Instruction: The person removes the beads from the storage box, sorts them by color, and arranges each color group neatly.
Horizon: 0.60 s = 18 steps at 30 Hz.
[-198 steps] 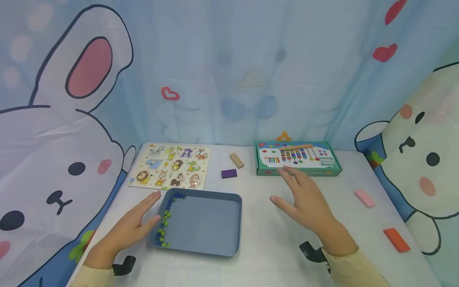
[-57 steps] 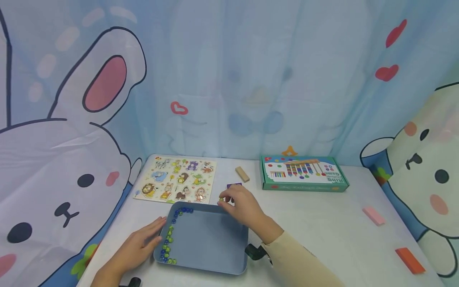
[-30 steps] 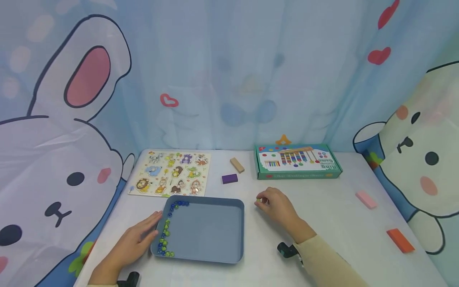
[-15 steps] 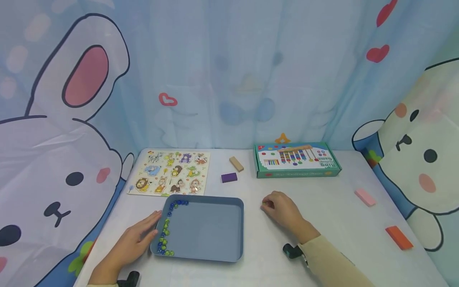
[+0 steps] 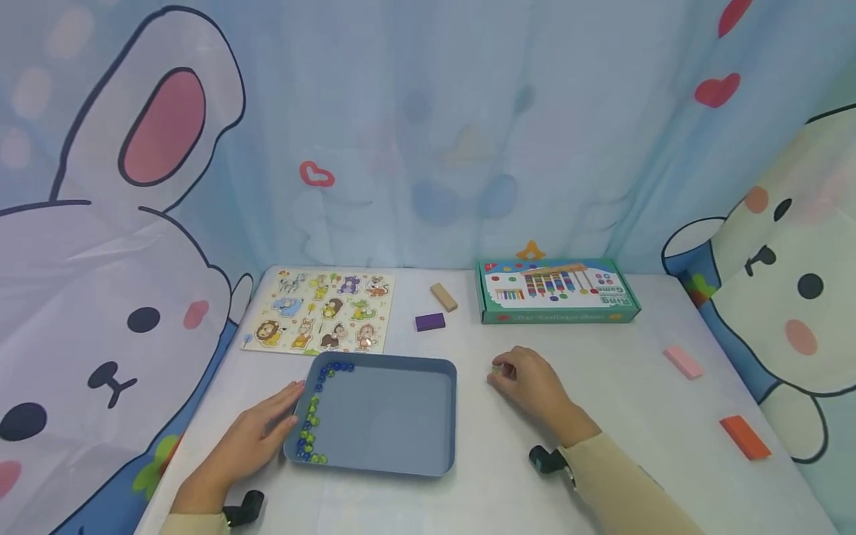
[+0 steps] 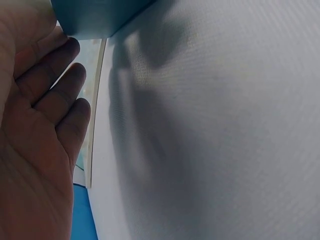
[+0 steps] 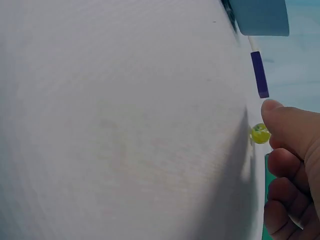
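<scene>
My right hand [image 5: 531,383] is low over the white table, to the right of the blue-grey tray [image 5: 384,468]. Its thumb and curled index finger pinch a yellow-green glass marble [image 7: 260,133], seen at the fingertips close to the cloth in the right wrist view. With its fingers extended, my left hand [image 5: 250,438] rests against the tray's left side. Inside the tray, blue marbles [image 5: 339,366] and green marbles [image 5: 313,411] line the left wall and far left corner. In the left wrist view, the left fingertips [image 6: 72,45] lie just at the tray's wall.
An animal puzzle board [image 5: 321,308] lies behind the tray. Beyond the tray's far right corner are a purple block [image 5: 430,322] and a tan block [image 5: 443,297]. A green game box [image 5: 558,291] is at the back; pink [image 5: 683,362] and orange blocks [image 5: 745,438] lie at right.
From open over the table, my right hand came to the tray's far right corner with a marble, then moved right, off the tray. My left hand moved onto the tray's side and stayed.
</scene>
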Each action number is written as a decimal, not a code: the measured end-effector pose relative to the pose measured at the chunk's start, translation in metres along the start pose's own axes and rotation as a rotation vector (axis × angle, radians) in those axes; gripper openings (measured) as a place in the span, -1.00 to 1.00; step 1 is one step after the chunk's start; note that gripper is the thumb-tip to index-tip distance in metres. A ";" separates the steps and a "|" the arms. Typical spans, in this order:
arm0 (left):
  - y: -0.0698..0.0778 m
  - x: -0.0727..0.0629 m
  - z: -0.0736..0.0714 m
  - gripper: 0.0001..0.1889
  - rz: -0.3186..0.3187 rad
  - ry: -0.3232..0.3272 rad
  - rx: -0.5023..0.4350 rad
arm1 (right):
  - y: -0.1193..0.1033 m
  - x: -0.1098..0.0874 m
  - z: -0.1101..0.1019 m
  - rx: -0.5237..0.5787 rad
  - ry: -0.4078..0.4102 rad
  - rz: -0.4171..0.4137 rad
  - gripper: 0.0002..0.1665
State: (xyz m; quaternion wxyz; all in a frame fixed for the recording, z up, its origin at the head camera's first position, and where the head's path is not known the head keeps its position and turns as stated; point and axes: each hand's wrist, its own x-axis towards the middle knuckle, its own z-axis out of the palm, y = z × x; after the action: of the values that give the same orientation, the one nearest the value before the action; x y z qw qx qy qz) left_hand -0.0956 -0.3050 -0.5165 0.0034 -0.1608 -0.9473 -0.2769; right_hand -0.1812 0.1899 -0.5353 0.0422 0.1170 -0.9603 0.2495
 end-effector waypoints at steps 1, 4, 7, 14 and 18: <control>0.000 0.000 0.000 -0.45 0.004 0.002 0.000 | -0.001 0.000 -0.002 0.006 0.011 -0.001 -0.70; 0.001 0.001 -0.001 -0.45 0.009 0.004 0.000 | -0.004 0.003 -0.006 0.006 0.031 -0.014 -0.67; 0.002 0.002 -0.002 -0.44 -0.003 -0.011 -0.011 | -0.013 0.007 -0.011 -0.011 0.043 -0.022 -0.64; 0.002 0.002 -0.002 -0.44 -0.025 -0.030 -0.015 | -0.053 0.024 -0.017 -0.019 0.064 -0.136 -0.61; -0.001 0.001 0.000 -0.44 -0.014 -0.018 -0.022 | -0.088 0.036 -0.016 -0.009 0.041 -0.225 -0.61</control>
State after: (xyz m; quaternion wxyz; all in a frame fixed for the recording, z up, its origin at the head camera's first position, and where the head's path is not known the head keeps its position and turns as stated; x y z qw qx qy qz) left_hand -0.0968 -0.3052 -0.5169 -0.0089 -0.1567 -0.9453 -0.2858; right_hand -0.1939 0.1160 -0.4755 0.0904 0.2189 -0.9412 0.2412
